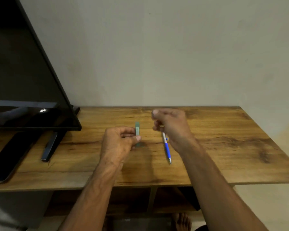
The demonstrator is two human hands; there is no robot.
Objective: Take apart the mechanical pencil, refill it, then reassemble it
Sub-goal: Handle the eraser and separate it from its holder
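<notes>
A blue and white mechanical pencil (167, 148) slants down from my right hand (171, 126), its metal tip pointing at the near edge of the wooden table (223, 147). My right fingers are curled around the pencil's upper end, which they hide, and the thumb sits on top. My left hand (118, 142) pinches a slim green lead case (137, 130) between thumb and fingers and holds it upright a little above the table, about a hand's width left of the pencil. Whether the pencil's tip touches the table is unclear.
A dark flat screen (28, 90) on a stand (49, 147) fills the left side of the table. In front of it lies a black phone-like slab (8, 160). A plain wall runs behind the table. Below the near edge are shelves and a bare foot (181, 221).
</notes>
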